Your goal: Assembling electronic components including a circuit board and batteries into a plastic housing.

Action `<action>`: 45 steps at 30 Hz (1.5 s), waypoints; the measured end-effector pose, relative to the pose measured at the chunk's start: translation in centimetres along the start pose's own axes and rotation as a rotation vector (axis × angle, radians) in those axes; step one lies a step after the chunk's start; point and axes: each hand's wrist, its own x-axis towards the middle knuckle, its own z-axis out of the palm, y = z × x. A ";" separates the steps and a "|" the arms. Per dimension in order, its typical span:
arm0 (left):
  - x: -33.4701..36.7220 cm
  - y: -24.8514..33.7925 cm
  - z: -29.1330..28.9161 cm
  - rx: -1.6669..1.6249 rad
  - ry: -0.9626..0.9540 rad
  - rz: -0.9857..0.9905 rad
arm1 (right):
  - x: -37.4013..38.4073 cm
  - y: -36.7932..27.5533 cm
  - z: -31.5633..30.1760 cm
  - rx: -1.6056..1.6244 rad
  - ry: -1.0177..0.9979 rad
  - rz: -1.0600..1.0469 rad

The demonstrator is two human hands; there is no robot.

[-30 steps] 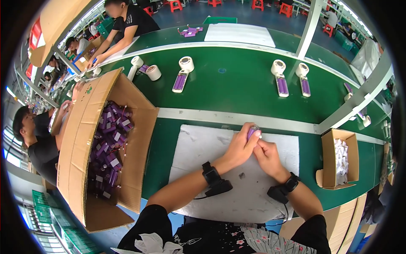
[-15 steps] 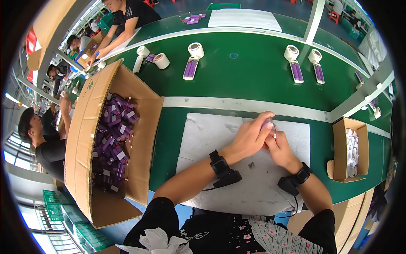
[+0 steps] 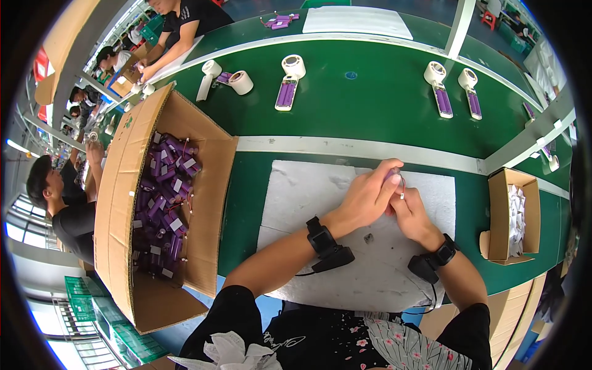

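Above the white foam mat point(image 3: 290, 209), my left hand point(image 3: 369, 192) and my right hand point(image 3: 412, 217) meet, both closed around one small purple battery pack point(image 3: 393, 174). Only its top end shows between the fingers. A thin red wire with a white connector point(image 3: 402, 196) hangs from it by my right fingers. To the left, an open cardboard box point(image 3: 206, 228) lies tipped toward me, holding a heap of purple battery packs point(image 3: 163, 203) with white labels and wires.
At the right stands a small cardboard box point(image 3: 530, 216) with small white pieces point(image 3: 515, 216). Beyond a white rail point(image 3: 345, 148), white handheld devices point(image 3: 288, 83) with purple packs lie on the green belt point(image 3: 370, 105). Co-workers point(image 3: 68, 209) sit at the left. A dark speck point(image 3: 369, 238) marks the mat.
The devices on the green belt have shifted slightly right. My hands stay together around the battery pack, almost unmoved. A co-worker's hands at the far left have moved.
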 end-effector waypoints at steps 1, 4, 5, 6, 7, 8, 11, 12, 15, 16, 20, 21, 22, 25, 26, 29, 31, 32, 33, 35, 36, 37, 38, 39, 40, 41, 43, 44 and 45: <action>0.0 -0.1 0.0 -0.015 0.004 0.000 | 0.0 0.1 0.0 0.005 -0.003 0.006; 0.0 -0.2 0.0 -0.092 0.011 -0.053 | 0.1 -0.2 0.0 0.008 -0.006 0.018; -0.1 -0.3 0.0 -0.132 0.014 -0.079 | 0.2 -0.4 0.0 0.006 -0.005 0.026; -0.1 -0.4 0.0 -0.132 0.014 -0.079 | 0.2 -0.5 0.0 0.005 -0.004 0.034; -0.1 -0.5 0.1 -0.113 0.028 -0.063 | 0.3 -0.4 0.1 0.005 -0.004 0.034; 0.0 -0.6 0.1 -0.094 0.042 -0.047 | 0.3 -0.3 0.1 0.003 -0.003 0.035; 0.0 -0.7 0.1 -0.071 0.063 -0.026 | 0.4 -0.2 0.3 0.000 0.000 0.042; 0.1 -0.7 0.1 -0.065 0.071 -0.018 | 0.4 -0.3 0.3 0.004 -0.004 0.042; -0.1 -0.4 -0.1 -0.088 0.065 -0.047 | 0.5 -0.5 0.3 0.009 -0.012 0.040; -0.1 -0.3 -0.3 -0.117 0.052 -0.081 | 0.5 -0.4 0.3 0.010 -0.016 0.040; -0.1 -0.3 -0.1 -0.170 0.058 -0.120 | 0.5 -0.5 0.4 0.015 -0.026 0.041; -0.1 -0.2 0.0 -0.183 0.068 -0.125 | 0.5 -0.5 0.4 0.019 -0.029 0.044; -0.1 -0.3 0.0 -0.183 0.068 -0.125 | 0.5 -0.5 0.4 0.023 -0.032 0.047; 0.0 -0.4 -0.1 -0.167 0.087 -0.099 | 0.6 -0.5 0.3 0.029 -0.035 0.047; 0.0 -0.4 -0.1 -0.167 0.087 -0.100 | 0.6 -0.5 0.4 0.032 -0.036 0.047; -0.1 -0.6 -0.1 -0.132 0.087 -0.091 | 0.5 0.1 0.5 0.037 -0.029 0.038; -0.1 -0.5 -0.2 -0.087 0.092 -0.076 | 0.6 0.3 0.5 0.040 -0.026 0.033; -0.1 -0.5 -0.3 -0.044 0.095 -0.061 | 0.6 0.4 0.5 0.040 -0.028 0.026; -0.1 -0.5 -0.3 0.000 0.099 -0.046 | 0.6 0.5 0.5 0.040 -0.031 0.020; -0.1 -0.4 -0.5 0.015 0.104 -0.046 | 0.7 0.6 0.6 0.041 -0.033 0.016; -0.1 -0.3 -0.5 0.031 0.108 -0.044 | 0.7 0.6 0.6 0.044 -0.033 0.018; -0.1 -0.3 -0.6 0.046 0.113 -0.043 | 0.7 0.6 0.7 0.048 -0.033 0.020; -0.1 -0.4 -0.6 0.045 0.112 -0.045 | 0.7 0.6 0.7 0.052 -0.033 0.022; 0.0 -0.5 -0.6 0.085 0.141 0.001 | 0.8 0.6 0.8 0.053 -0.033 0.024; 0.1 -0.6 -0.6 0.125 0.168 0.047 | 0.9 0.4 0.8 0.057 -0.021 0.018; 0.1 -0.6 -0.7 0.165 0.195 0.093 | 0.9 0.2 0.9 0.062 -0.009 0.012; 0.0 -0.6 -0.7 0.172 0.193 0.094 | 0.9 0.1 1.0 0.068 0.004 0.008; 0.0 -0.6 -0.7 0.181 0.193 0.098 | 0.9 0.1 1.0 0.081 0.017 0.026; 0.0 -0.6 -0.7 0.191 0.194 0.103 | 0.9 0.0 1.0 0.094 0.028 0.041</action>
